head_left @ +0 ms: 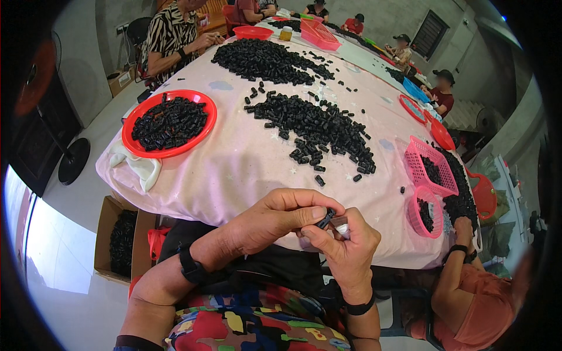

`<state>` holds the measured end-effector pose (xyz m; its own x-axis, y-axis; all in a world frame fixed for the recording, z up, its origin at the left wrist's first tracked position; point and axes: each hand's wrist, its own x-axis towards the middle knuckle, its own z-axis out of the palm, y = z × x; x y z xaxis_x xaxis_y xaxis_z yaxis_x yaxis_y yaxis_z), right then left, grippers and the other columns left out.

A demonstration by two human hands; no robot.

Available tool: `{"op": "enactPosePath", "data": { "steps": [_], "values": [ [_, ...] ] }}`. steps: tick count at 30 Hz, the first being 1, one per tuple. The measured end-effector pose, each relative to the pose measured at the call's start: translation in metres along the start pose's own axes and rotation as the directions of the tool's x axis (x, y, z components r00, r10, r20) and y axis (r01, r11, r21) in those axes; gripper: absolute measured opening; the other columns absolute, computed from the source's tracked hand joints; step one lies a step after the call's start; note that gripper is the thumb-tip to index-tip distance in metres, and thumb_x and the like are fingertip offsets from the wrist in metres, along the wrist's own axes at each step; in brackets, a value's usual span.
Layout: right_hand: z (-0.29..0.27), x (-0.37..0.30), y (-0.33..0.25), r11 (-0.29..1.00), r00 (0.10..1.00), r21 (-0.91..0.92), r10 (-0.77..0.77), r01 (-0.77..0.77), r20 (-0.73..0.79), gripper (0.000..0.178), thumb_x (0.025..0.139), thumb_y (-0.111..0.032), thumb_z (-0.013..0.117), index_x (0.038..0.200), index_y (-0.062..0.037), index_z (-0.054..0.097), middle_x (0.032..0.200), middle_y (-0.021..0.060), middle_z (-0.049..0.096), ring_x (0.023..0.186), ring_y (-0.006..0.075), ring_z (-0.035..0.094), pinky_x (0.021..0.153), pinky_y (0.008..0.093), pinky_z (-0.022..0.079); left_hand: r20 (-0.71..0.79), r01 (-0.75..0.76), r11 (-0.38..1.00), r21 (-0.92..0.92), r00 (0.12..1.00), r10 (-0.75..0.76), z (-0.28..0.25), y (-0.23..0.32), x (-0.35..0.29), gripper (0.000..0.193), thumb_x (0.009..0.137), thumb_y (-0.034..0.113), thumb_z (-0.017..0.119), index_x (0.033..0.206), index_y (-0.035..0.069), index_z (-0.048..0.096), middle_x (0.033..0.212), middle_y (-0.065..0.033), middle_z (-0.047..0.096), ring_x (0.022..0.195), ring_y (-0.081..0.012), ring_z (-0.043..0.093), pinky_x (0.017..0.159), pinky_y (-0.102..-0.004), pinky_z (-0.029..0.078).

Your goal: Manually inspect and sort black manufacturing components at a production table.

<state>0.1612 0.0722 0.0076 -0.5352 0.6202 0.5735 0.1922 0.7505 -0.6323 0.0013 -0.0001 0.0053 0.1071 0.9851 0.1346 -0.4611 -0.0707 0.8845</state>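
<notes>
Above the near table edge, my left hand [290, 212] pinches a small black plastic part [325, 219] between thumb and fingers. My right hand [351, 243] meets it there, its fingers closed around a small clear-and-white piece [341, 227] whose kind I cannot make out. The two small things are touching or very close; fingers cover part of both. Beyond my hands lies a loose pile of short black cylindrical parts [310, 126] on the pink tablecloth [234, 175]. A red round tray [212, 120], filled with black parts, stands to the left.
A larger black pile [260, 58] lies farther back. Pink baskets [436, 190] with black parts stand at the right, beside a co-worker's arm [456, 251]. A cardboard box [105, 251] of black parts sits on the floor at left. Several people work around the table.
</notes>
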Motion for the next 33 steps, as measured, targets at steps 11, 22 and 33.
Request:
{"op": "enactPosePath", "data": {
  "steps": [11, 22, 33],
  "values": [
    [0.0003, -0.0009, -0.0024, 0.999, 0.999, 0.018, 0.028, -0.029, 0.015, 0.046, 0.069, -0.038, 0.083, 0.070, -0.0010, 0.056, 0.057, 0.0073, 0.056, 0.049, 0.0136, 0.056, 0.046, 0.0247, 0.043, -0.018, 0.007, 1.000, 0.028, 1.000, -0.006, -0.0003, 0.0015, -0.0017, 0.028, 0.096, 0.017, 0.053, 0.116, 0.000, 0.061, 0.103, -0.0043, 0.064, 0.095, -0.0081, 0.058, 0.085, -0.0228, 0.045],
    [-0.0016, 0.0004, -0.0021, 1.000, 1.000, -0.024, 0.002, -0.001, 0.014, 0.047, 0.068, -0.040, 0.083, 0.070, -0.0008, 0.056, 0.057, 0.0075, 0.056, 0.049, 0.0145, 0.056, 0.046, 0.0256, 0.044, -0.023, 0.002, 0.999, 0.036, 1.000, -0.001, 0.0006, 0.0013, -0.0012, 0.027, 0.095, 0.016, 0.052, 0.116, 0.000, 0.061, 0.105, -0.0048, 0.064, 0.097, -0.0090, 0.058, 0.087, -0.0237, 0.045],
    [-0.0005, -0.0012, 0.0008, 0.999, 1.000, -0.027, 0.019, -0.019, 0.025, 0.046, 0.069, -0.039, 0.082, 0.069, -0.0007, 0.056, 0.057, 0.0080, 0.056, 0.049, 0.0152, 0.056, 0.046, 0.0262, 0.044, -0.024, 0.012, 1.000, 0.016, 1.000, -0.012, -0.0002, -0.0009, -0.0006, 0.028, 0.096, 0.017, 0.053, 0.116, -0.001, 0.061, 0.104, -0.0041, 0.063, 0.095, -0.0076, 0.056, 0.084, -0.0220, 0.044]
  ]
}}
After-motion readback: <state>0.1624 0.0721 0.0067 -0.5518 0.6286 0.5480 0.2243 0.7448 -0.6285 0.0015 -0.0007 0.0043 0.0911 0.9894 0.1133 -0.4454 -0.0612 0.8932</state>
